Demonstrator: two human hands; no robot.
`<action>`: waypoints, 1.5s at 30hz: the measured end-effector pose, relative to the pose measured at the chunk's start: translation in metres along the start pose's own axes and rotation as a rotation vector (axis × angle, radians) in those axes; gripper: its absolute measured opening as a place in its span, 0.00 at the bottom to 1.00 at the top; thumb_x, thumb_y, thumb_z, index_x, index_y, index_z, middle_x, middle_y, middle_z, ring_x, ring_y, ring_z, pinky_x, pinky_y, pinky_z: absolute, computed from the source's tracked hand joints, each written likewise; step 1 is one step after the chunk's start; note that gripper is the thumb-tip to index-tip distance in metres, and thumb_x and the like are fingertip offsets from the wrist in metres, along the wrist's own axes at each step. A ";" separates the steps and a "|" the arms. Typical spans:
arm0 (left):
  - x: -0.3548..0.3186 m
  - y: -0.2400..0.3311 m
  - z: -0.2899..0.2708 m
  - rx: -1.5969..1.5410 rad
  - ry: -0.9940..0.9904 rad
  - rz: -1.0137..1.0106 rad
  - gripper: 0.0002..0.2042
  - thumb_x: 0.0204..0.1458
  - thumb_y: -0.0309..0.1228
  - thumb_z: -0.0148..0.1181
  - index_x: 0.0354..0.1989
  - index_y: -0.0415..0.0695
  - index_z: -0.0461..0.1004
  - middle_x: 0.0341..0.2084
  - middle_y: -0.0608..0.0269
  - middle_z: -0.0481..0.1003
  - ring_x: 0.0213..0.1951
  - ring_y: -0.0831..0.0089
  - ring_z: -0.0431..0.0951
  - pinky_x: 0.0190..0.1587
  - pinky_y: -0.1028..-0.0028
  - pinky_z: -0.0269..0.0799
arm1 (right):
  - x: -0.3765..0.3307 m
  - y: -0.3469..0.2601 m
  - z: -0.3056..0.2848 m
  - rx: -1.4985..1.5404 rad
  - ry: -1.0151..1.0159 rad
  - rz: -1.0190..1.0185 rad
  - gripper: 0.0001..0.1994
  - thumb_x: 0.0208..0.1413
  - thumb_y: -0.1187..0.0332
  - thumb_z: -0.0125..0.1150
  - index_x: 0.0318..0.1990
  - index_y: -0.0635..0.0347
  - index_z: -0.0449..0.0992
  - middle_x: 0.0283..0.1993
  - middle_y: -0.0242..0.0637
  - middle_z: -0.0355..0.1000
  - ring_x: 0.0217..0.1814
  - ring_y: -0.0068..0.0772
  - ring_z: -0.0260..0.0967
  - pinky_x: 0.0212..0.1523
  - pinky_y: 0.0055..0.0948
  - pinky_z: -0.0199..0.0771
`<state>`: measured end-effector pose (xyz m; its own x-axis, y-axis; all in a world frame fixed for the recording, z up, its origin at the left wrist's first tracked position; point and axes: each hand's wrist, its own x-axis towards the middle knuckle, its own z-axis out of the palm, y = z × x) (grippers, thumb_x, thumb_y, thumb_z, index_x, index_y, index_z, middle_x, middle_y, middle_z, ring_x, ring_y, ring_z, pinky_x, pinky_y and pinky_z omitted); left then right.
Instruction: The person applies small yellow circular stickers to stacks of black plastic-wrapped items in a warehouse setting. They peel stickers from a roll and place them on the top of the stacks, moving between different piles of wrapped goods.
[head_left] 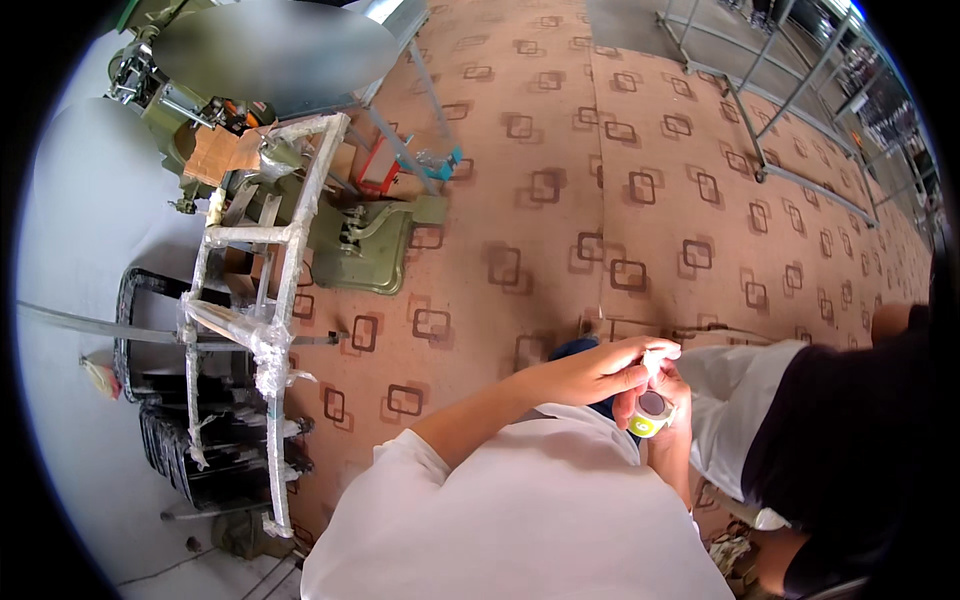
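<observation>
White roll (pixel 666 417), its yellow-green label (pixel 644 427) printed, filled our right hand (pixel 681 394).
Those fingers curled around it; our left hand's (pixel 612 368) bunched above, grip obscured by glare.

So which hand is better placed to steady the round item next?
Probably the right hand: it curls against the round item, while the left hand reaches in from the left, fingers just above it.

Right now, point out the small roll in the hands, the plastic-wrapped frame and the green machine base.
Small roll (pixel 645 426): head view, on its yellow-green patch.
Plastic-wrapped frame (pixel 270 348): head view, on the bunched plastic along its long rail.
Green machine base (pixel 373 268): head view, on its flat top.
</observation>
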<state>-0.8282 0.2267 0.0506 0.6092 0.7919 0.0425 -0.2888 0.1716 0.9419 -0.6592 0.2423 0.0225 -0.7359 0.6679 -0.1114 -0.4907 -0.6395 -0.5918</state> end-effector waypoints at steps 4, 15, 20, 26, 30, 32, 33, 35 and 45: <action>0.052 0.018 -0.027 0.104 0.171 -0.054 0.14 0.60 0.33 0.37 0.51 0.40 0.60 0.34 0.59 0.70 0.28 0.78 0.75 0.34 0.77 0.68 | 0.039 -0.038 -0.026 -0.004 0.060 0.014 0.11 0.51 0.62 0.54 0.33 0.62 0.66 0.22 0.47 0.69 0.18 0.44 0.69 0.14 0.36 0.69; 0.228 0.020 -0.091 -0.035 0.450 -0.009 0.11 0.54 0.28 0.48 0.39 0.31 0.69 0.38 0.49 0.73 0.39 0.70 0.73 0.44 0.75 0.68 | 0.132 -0.136 -0.094 -0.250 0.424 -0.126 0.10 0.57 0.65 0.47 0.38 0.61 0.70 0.38 0.28 0.67 0.42 0.20 0.61 0.44 0.23 0.60; 0.316 0.016 -0.132 -0.022 0.250 0.010 0.07 0.52 0.26 0.51 0.34 0.33 0.70 0.34 0.48 0.74 0.40 0.65 0.74 0.46 0.70 0.68 | 0.163 -0.179 -0.126 -0.351 0.574 -0.417 0.15 0.62 0.61 0.40 0.35 0.63 0.70 0.33 0.29 0.68 0.38 0.19 0.62 0.43 0.22 0.61; 0.433 0.037 -0.195 -0.163 0.028 -0.305 0.06 0.54 0.25 0.47 0.33 0.35 0.70 0.31 0.48 0.75 0.38 0.66 0.75 0.42 0.73 0.70 | 0.222 -0.254 -0.150 -0.506 0.877 -0.663 0.17 0.61 0.61 0.42 0.32 0.67 0.72 0.26 0.32 0.71 0.30 0.23 0.64 0.35 0.25 0.65; 0.511 0.041 -0.235 -0.239 -0.073 -0.407 0.05 0.54 0.24 0.48 0.34 0.36 0.69 0.34 0.46 0.74 0.42 0.65 0.74 0.42 0.75 0.72 | 0.270 -0.302 -0.180 -0.668 1.173 -0.668 0.15 0.59 0.63 0.44 0.31 0.66 0.72 0.22 0.43 0.70 0.24 0.34 0.66 0.29 0.32 0.66; 0.542 0.046 -0.247 -0.244 -0.143 -0.467 0.06 0.53 0.26 0.50 0.35 0.36 0.69 0.33 0.47 0.75 0.46 0.62 0.72 0.44 0.72 0.71 | 0.284 -0.322 -0.193 -0.757 1.299 -0.658 0.15 0.59 0.64 0.44 0.30 0.66 0.72 0.22 0.46 0.69 0.23 0.38 0.66 0.28 0.33 0.66; 0.558 0.047 -0.252 -0.242 -0.172 -0.489 0.06 0.53 0.27 0.51 0.35 0.36 0.69 0.33 0.47 0.75 0.48 0.61 0.71 0.46 0.71 0.71 | 0.290 -0.334 -0.197 -0.733 1.322 -0.665 0.15 0.58 0.64 0.45 0.30 0.66 0.72 0.22 0.46 0.69 0.23 0.38 0.67 0.27 0.33 0.65; 0.579 0.049 -0.261 -0.286 -0.234 -0.460 0.04 0.51 0.22 0.50 0.34 0.36 0.71 0.33 0.47 0.74 0.46 0.62 0.72 0.45 0.72 0.70 | 0.298 -0.354 -0.194 -0.704 1.345 -0.676 0.14 0.58 0.64 0.45 0.30 0.67 0.71 0.21 0.46 0.69 0.23 0.40 0.67 0.27 0.34 0.65; 0.718 0.019 -0.222 0.171 -0.767 -0.135 0.19 0.58 0.37 0.43 0.47 0.32 0.67 0.47 0.49 0.70 0.52 0.63 0.67 0.54 0.69 0.60 | 0.283 -0.429 -0.285 -0.178 1.567 -0.781 0.15 0.60 0.64 0.41 0.32 0.67 0.71 0.27 0.31 0.70 0.29 0.18 0.63 0.31 0.22 0.64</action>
<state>-0.5601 0.9284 0.0251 0.9873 0.1354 0.0835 -0.0969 0.0961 0.9906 -0.5243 0.8146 0.0179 0.7788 0.5428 -0.3145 -0.3464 -0.0459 -0.9370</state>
